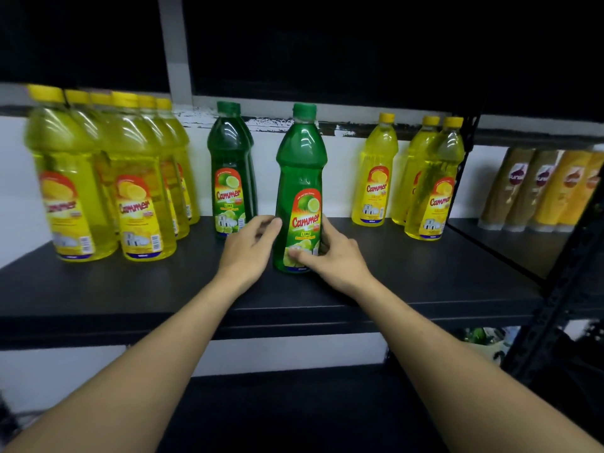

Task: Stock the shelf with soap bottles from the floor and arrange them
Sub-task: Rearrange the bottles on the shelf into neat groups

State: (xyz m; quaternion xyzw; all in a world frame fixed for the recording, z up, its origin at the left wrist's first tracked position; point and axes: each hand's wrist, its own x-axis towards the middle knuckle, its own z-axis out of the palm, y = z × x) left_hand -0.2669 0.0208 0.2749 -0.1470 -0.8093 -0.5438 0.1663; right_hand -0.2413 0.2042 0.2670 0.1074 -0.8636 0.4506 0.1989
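A green lime soap bottle (300, 178) stands upright near the middle of the black shelf (425, 282). My right hand (330, 256) grips its lower part, thumb across the label's bottom. On the bottle's left, my left hand (251, 246) has relaxed fingers, the fingertips at the bottle's side; I cannot tell if they touch. Two more green bottles (230, 171) stand one behind the other to the left, further back. Several large yellow soap bottles (130, 191) crowd the shelf's left end. Three yellow bottles (428, 181) stand at the right.
A black metal upright (552, 322) bounds the shelf at the right. Beyond it, brown and orange tubes (542, 191) lean in a row on a neighbouring shelf. A lower black shelf (294, 403) lies beneath my forearms. The white wall (340, 178) backs the bottles.
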